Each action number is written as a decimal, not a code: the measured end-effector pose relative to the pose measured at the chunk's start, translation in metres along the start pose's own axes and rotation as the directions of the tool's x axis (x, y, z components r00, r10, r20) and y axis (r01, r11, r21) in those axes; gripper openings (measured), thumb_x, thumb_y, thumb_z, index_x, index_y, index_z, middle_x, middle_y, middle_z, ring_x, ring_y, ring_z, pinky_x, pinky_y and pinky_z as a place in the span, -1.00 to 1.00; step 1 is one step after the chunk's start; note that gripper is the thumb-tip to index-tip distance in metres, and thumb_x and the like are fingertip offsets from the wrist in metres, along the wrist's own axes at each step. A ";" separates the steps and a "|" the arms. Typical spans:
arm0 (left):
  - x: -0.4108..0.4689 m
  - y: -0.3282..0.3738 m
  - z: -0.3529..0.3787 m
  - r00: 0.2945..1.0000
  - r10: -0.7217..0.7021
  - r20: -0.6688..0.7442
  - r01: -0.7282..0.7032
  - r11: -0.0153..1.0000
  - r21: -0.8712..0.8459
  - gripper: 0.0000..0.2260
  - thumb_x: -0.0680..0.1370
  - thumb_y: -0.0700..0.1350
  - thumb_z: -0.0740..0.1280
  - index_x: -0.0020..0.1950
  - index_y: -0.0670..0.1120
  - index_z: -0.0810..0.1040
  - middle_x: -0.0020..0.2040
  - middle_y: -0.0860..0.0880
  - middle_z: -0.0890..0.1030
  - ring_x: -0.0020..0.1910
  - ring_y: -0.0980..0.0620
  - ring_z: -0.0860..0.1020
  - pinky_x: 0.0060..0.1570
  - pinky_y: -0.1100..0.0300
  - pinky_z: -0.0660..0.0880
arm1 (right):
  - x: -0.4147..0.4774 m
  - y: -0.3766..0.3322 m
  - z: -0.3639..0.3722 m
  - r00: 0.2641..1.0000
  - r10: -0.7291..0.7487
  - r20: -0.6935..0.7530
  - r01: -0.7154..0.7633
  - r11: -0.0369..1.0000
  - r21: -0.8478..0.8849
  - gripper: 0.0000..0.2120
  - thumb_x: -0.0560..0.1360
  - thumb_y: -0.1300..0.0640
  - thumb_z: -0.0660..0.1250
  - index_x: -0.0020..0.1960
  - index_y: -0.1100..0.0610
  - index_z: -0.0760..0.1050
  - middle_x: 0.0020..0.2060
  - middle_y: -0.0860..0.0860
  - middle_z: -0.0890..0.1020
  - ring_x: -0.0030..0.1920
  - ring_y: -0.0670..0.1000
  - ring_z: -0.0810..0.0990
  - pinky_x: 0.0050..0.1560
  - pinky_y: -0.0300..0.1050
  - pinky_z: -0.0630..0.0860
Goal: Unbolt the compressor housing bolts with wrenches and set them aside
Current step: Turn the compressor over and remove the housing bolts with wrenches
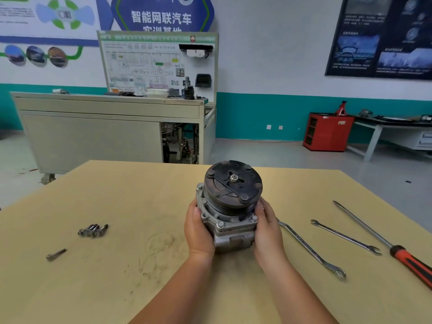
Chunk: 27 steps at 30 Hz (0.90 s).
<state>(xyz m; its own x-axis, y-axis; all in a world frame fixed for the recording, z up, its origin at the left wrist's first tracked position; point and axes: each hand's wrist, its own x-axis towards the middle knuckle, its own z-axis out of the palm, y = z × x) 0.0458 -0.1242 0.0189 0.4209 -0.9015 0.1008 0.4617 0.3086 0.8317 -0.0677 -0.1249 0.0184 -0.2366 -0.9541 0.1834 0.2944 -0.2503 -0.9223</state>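
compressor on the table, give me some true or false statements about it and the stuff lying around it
1. The left hand and right hand both hold the compressor. True.
2. The right hand grips a wrench. False: the long wrench and the short wrench lie on the table, right of the compressor.
3. A cluster of bolts lies left of the compressor. True.
4. The screwdriver handle is blue. False: the screwdriver has an orange and black handle.
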 end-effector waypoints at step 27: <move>-0.128 -0.008 0.017 0.517 -0.151 0.843 -0.690 0.510 0.514 -0.70 0.55 -0.17 0.25 0.27 -0.07 0.50 0.04 -0.05 0.40 -0.02 -0.01 0.51 -0.08 0.32 0.41 | -0.039 -0.068 -0.097 0.956 0.293 -0.019 -0.275 0.869 -0.412 -0.73 0.60 0.16 0.17 -0.27 0.18 0.40 -0.55 -0.01 0.37 -0.56 -0.07 0.34 -0.55 -0.25 0.24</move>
<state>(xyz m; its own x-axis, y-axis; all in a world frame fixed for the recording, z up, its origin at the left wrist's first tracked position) -0.0250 -0.0165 0.0090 -0.5101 -0.7682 0.3869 -0.4562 0.6229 0.6355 -0.1680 -0.0552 0.0413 -0.1578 -0.9822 -0.1015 -0.0602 0.1121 -0.9919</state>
